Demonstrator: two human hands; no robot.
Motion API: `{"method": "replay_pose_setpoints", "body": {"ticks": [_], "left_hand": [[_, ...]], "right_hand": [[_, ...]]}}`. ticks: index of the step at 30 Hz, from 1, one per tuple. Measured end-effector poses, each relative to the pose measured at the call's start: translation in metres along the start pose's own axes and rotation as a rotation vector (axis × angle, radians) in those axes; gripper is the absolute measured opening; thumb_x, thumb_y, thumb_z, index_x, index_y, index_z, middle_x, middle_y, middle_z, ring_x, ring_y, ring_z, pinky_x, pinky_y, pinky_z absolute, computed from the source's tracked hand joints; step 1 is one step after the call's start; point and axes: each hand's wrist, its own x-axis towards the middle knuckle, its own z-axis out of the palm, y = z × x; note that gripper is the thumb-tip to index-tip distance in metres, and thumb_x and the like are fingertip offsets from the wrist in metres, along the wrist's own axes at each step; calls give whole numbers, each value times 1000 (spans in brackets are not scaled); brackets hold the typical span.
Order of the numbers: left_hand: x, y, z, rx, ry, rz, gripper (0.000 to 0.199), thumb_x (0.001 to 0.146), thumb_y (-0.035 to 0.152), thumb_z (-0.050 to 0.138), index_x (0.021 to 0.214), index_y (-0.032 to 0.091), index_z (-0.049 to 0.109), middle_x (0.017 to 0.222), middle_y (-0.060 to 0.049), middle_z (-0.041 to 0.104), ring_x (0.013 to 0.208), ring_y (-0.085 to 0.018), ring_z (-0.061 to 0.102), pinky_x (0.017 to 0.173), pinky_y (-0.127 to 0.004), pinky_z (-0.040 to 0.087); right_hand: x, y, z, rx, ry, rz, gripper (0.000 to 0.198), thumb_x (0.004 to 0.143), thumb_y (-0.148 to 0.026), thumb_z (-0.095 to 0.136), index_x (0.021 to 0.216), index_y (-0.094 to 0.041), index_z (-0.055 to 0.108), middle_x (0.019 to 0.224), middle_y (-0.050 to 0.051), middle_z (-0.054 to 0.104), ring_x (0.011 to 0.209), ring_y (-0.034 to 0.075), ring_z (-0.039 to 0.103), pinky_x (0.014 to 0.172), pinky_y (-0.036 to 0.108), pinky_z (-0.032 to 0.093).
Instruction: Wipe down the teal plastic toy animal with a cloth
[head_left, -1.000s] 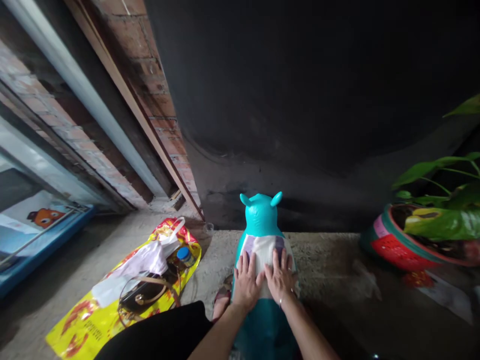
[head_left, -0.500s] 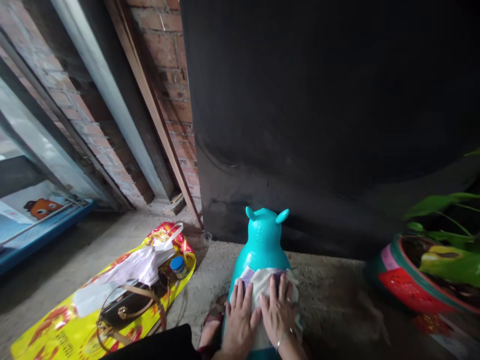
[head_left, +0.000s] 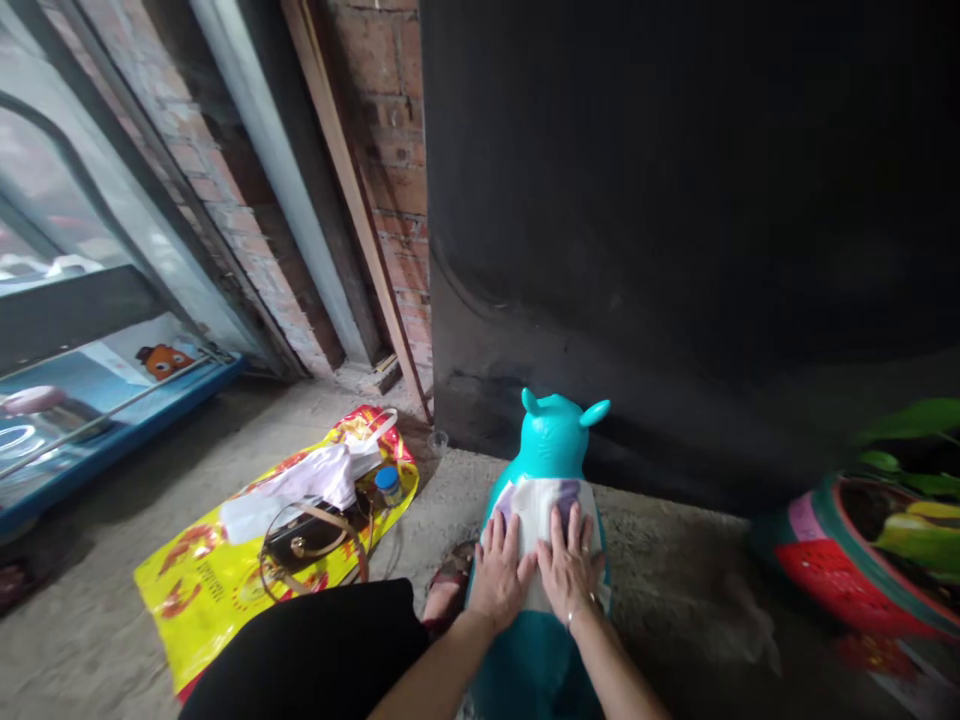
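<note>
Rough concrete floor bears a glossy teal toy [head_left: 555, 445]; both hands [head_left: 501, 575] [head_left: 571, 568] press flat, fingers spread, on white cloth [head_left: 536, 505].

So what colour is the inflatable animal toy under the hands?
Turquoise inflatable animal toy, seen in the head view.

Nothing can be read with certainty. The yellow bag [head_left: 225, 580] lying on the floor to the left of the left hand [head_left: 501, 572] carries a line of dark red lettering along its near end, among red printed figures, but the letters are too small and blurred to make out.
</note>
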Motion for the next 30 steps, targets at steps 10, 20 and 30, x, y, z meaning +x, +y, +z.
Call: {"method": "replay_pose_setpoints", "body": {"ticks": [10,20,30], "left_hand": [[-77,-46,92,144,454,155,65,88,41,51,149,31,31,157,-9,35,143,-32,36,109,-55,38],[4,-32,46,-235,164,-220,53,97,38,26,145,22,41,153,-9,43,143,-24,37,112,-47,39],[-42,-39,60,-242,167,-203,60,93,43,30,142,13,45,154,-14,40,144,-27,35,119,-47,30]], "right_hand": [[-59,29,48,-53,132,-239,50,92,-42,45,140,-29,50,156,8,32,145,39,21,109,64,31],[56,-39,-13,-52,-26,-557,51,96,-38,38,147,-31,37,162,1,9,150,29,1,115,65,-7],[4,-20,-8,-24,-113,-541,51,99,-43,31,149,-37,30,161,-5,9,150,30,4,116,68,0]]}}
